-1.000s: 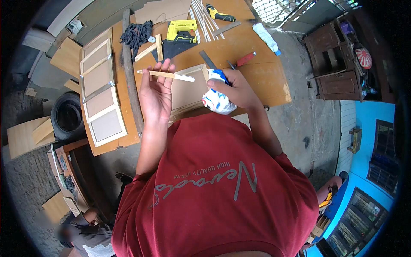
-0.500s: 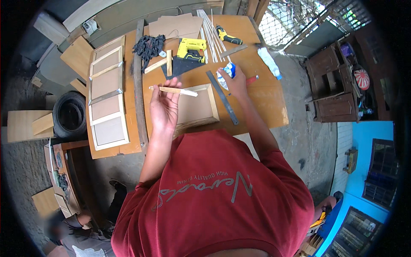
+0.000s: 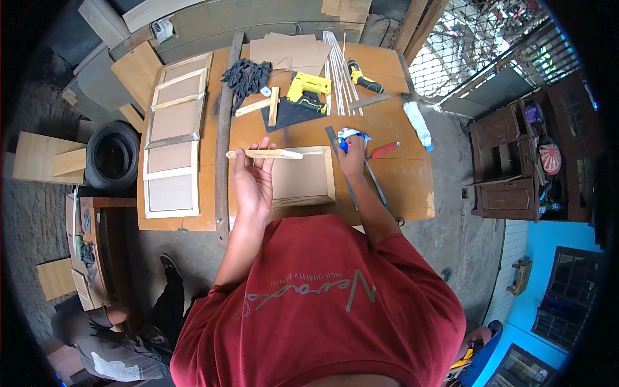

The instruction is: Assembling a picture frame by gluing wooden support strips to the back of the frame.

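My left hand (image 3: 251, 179) holds a slim wooden strip (image 3: 271, 154), its right end whitened, level above a small board-backed frame (image 3: 300, 178) lying on the table (image 3: 416, 190). My right hand (image 3: 350, 156) is closed on a crumpled white-and-blue packet (image 3: 354, 135) at table height, right of the frame. Steel straight tools (image 3: 377, 187) lie beside that hand, with a red-handled tool (image 3: 385, 149) just right of it.
Behind are a yellow stapler (image 3: 307, 87), a drill (image 3: 364, 77), white rods (image 3: 338, 55), dark cloth (image 3: 245, 77) and a bottle (image 3: 418, 127). Long framed panels (image 3: 171, 164) and a wooden bar (image 3: 222, 193) lie left. A co-worker (image 3: 116, 351) is at lower left, a cabinet (image 3: 503, 200) at right.
My right hand has moved forward with the packet, down toward the table. My left hand still holds the strip. The view has shifted, bringing more of the table's surroundings into sight.
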Action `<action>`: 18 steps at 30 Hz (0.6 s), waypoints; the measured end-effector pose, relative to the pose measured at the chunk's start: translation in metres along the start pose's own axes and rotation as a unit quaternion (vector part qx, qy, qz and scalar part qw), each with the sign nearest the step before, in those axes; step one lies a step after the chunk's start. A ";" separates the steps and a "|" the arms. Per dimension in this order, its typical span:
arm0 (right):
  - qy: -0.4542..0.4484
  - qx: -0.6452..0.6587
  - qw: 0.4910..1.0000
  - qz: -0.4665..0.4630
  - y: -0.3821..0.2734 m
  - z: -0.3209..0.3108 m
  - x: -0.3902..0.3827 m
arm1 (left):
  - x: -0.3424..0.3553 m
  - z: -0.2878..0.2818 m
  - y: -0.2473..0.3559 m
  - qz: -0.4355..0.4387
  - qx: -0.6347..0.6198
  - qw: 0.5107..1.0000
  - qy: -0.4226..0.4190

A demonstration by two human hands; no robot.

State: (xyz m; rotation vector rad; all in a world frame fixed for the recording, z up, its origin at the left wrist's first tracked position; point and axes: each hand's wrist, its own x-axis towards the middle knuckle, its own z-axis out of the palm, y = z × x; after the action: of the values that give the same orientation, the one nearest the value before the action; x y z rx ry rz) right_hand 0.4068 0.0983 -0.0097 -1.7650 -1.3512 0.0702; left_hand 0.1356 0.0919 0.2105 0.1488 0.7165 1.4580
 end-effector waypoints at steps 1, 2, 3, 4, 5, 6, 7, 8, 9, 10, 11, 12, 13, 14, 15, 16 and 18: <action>0.009 -0.005 1.000 -0.008 0.000 0.000 0.001 | -0.001 0.001 0.000 -0.002 0.001 1.000 0.002; 0.009 -0.006 1.000 -0.006 0.000 -0.001 0.001 | -0.003 0.003 0.001 -0.007 0.006 1.000 0.001; 0.005 0.001 1.000 -0.009 0.001 -0.003 0.001 | -0.004 0.004 0.001 -0.012 0.011 1.000 0.000; 0.002 0.009 1.000 -0.014 0.002 -0.004 0.002 | -0.002 0.003 0.001 -0.013 0.011 1.000 -0.001; 0.005 0.008 1.000 -0.014 0.002 -0.005 0.002 | -0.001 0.001 0.001 -0.011 0.009 1.000 -0.001; -0.007 0.015 1.000 -0.004 0.002 -0.006 0.000 | 0.002 0.000 0.000 -0.009 0.007 1.000 -0.003; -0.018 0.022 1.000 0.004 0.002 -0.007 0.000 | 0.005 -0.002 0.000 -0.010 0.006 1.000 -0.006; -0.014 0.021 1.000 0.003 0.001 -0.008 -0.001 | 0.008 -0.004 0.000 -0.012 -0.004 1.000 -0.005; -0.017 0.015 1.000 0.015 -0.002 -0.007 -0.004 | 0.011 -0.006 -0.001 -0.014 -0.014 1.000 -0.003; -0.018 0.009 0.999 0.027 -0.002 -0.007 -0.006 | 0.012 -0.002 -0.002 -0.017 -0.015 1.000 -0.010; -0.015 0.004 1.000 0.021 0.001 -0.007 -0.011 | 0.011 0.001 -0.003 -0.018 -0.007 1.000 -0.013; -0.009 0.001 1.000 0.020 0.005 -0.007 -0.013 | 0.012 0.004 -0.004 -0.019 0.001 1.000 -0.015; -0.001 0.001 1.000 0.004 0.004 -0.007 -0.018 | 0.013 0.004 -0.006 -0.021 0.001 1.000 -0.018; 0.006 0.001 1.000 -0.012 0.004 -0.007 -0.020 | 0.015 0.002 -0.008 -0.028 -0.008 0.999 -0.017; -0.001 0.003 1.000 -0.012 0.006 -0.008 -0.020 | 0.016 0.001 -0.010 -0.035 -0.017 0.999 -0.016; -0.003 0.002 1.000 -0.009 0.003 -0.010 -0.020 | 0.016 0.000 -0.010 -0.037 -0.015 0.999 -0.013; -0.037 0.037 0.998 0.040 -0.004 -0.012 -0.020 | 0.015 -0.003 -0.008 -0.033 0.006 0.999 -0.030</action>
State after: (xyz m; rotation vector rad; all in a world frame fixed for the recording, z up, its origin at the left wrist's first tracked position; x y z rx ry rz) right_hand 0.4022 0.0755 -0.0086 -1.7685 -1.3129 0.2293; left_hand 0.1402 0.1043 0.1988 0.1755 0.6744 1.3803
